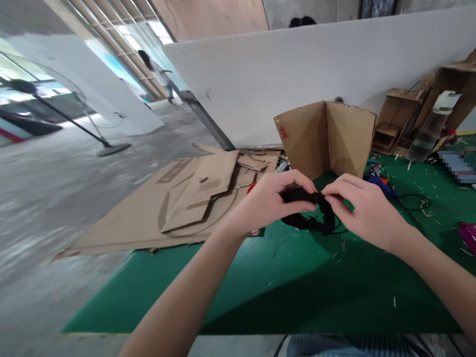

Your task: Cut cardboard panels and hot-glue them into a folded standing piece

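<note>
A black, fuzzy-edged loop (327, 218), which looks like knitted or yarn work, is held above the green table. My left hand (268, 199) grips its upper left part between thumb and fingers. Close beside those fingertips, my right hand (366, 210) pinches the top of the loop with thumb and forefinger. A thin dark strand trails near the loop's lower right. Whether a small tool is between my right fingertips cannot be made out. Something red (252, 187) shows partly behind my left hand.
Flat cardboard pieces (122, 213) cover the table's left side. A folded cardboard sheet (349, 139) stands behind my hands. A clear bottle (427, 134), cardboard boxes (399, 109) and a phone-like device (459, 166) are at right. Scraps litter the green tabletop (297, 282). A person (159, 74) is far left.
</note>
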`<act>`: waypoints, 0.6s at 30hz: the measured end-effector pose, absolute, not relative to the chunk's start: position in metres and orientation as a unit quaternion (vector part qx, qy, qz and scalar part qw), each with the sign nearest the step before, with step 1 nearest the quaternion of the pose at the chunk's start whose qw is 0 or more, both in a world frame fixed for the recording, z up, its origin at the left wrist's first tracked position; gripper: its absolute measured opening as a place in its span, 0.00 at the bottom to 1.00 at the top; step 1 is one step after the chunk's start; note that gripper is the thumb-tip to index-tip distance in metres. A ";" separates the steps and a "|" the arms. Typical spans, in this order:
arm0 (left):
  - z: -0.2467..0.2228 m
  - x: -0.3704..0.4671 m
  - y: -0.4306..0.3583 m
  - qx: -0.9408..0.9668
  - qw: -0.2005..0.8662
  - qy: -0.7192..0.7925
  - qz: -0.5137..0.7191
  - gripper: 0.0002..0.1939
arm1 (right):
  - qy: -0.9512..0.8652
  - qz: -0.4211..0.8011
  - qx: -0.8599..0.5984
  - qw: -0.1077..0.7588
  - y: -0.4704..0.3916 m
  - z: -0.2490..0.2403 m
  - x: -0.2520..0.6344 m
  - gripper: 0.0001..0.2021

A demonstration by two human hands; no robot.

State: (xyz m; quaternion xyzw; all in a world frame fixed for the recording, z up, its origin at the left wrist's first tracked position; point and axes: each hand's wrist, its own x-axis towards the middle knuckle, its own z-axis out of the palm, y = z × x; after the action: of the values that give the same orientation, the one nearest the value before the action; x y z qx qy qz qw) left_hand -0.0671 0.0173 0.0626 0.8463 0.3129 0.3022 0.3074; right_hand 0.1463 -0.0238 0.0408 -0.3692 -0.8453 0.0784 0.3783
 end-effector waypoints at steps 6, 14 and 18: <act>0.053 -0.060 0.017 0.799 0.378 0.290 0.366 0.10 | -0.840 -0.038 -0.403 0.360 -0.027 0.049 0.149 0.09; 0.053 -0.060 0.012 0.803 0.379 0.282 0.363 0.10 | -0.835 -0.100 -0.410 0.354 -0.033 0.051 0.152 0.09; 0.051 -0.055 0.008 0.813 0.340 0.296 0.368 0.09 | -0.830 -0.028 -0.436 0.347 -0.034 0.047 0.149 0.07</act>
State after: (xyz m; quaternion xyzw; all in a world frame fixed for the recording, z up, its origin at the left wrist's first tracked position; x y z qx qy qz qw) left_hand -0.0553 0.0077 0.0509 0.8128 0.2964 0.3685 0.3403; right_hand 0.1491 -0.0337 0.0466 -0.4360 -0.8297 -0.0282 0.3473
